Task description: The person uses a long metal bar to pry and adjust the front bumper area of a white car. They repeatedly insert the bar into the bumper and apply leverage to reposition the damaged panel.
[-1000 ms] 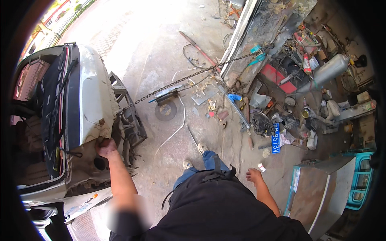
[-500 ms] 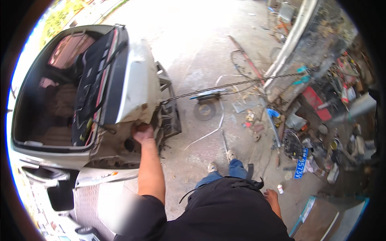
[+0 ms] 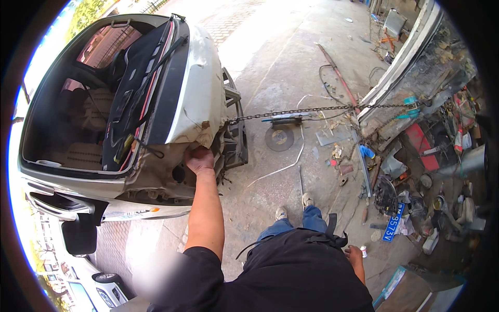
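Observation:
A white vehicle [image 3: 195,88] with crumpled, torn front bodywork and a bare windscreen opening stands at left. My left hand [image 3: 201,160] is curled under the bent edge of the damaged panel [image 3: 205,132], fingertips partly hidden in it. A taut chain [image 3: 306,110] runs from the exposed metal frame [image 3: 234,143] to a battered pillar [image 3: 387,114] at right. My right hand [image 3: 355,254] hangs beside my dark clothing, fingers loosely bent and holding nothing, near a small white container [image 3: 364,251] on the floor.
Around my feet lie a metal strip [image 3: 300,184], a disc [image 3: 279,138] and a long red bar [image 3: 340,78]. Scrap, a blue plate [image 3: 394,223] and a grey cylinder [image 3: 465,162] crowd the right. A box-like panel [image 3: 416,291] sits at lower right, a parked car [image 3: 106,291] at lower left.
The view has turned left, so vehicle, chain and floor clutter sit further right in the picture. My left hand stays at the same torn panel, and my right hand still hangs.

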{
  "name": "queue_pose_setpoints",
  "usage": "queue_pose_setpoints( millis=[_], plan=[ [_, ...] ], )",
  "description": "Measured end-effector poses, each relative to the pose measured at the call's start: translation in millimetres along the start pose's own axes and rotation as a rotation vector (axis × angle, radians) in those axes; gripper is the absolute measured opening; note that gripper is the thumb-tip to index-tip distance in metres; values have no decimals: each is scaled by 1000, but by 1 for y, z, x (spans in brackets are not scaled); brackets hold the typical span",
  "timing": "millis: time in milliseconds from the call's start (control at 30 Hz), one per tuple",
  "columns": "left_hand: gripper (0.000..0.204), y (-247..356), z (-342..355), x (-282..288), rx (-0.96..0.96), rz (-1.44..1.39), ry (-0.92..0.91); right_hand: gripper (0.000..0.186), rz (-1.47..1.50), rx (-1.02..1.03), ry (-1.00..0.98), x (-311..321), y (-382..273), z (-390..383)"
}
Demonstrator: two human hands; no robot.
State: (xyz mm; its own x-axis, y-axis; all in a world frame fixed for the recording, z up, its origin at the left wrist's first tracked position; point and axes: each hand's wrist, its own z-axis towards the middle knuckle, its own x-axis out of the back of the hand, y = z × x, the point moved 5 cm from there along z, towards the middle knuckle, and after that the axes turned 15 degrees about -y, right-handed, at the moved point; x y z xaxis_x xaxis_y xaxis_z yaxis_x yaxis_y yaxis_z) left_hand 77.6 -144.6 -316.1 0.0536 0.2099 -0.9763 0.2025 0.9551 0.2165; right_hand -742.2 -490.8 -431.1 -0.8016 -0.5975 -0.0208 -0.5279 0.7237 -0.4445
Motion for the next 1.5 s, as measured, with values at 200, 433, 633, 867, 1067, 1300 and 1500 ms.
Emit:
queue_pose_setpoints(
  millis=[200, 433, 633, 867, 1067, 1300, 1500],
  plan=[
    [36, 5, 8, 23, 21, 2, -63, 43, 6, 18, -21, -8, -7, 3],
    [21, 11, 17, 54, 41, 82, 78, 45, -38, -7, 3, -13, -9, 5],
    [13, 6, 11, 48, 67, 103, 117, 45, -36, -7, -6, -17, -10, 7],
    [19, -5, 3, 27, 73, 89, 199, 45, -85, 19, -66, -26, -28, 11],
    [21, -3, 1, 21, 69, -17, 174, 47, -113, 27, -74, -30, -35, 15],
    [17, -4, 6, 29, 111, 96, 205, 44, -85, 8, -55, -33, -27, 17],
    [17, 11, 23, 67, 207, 134, 179, 35, -91, 10, -2, -37, -11, 10]
  ],
)
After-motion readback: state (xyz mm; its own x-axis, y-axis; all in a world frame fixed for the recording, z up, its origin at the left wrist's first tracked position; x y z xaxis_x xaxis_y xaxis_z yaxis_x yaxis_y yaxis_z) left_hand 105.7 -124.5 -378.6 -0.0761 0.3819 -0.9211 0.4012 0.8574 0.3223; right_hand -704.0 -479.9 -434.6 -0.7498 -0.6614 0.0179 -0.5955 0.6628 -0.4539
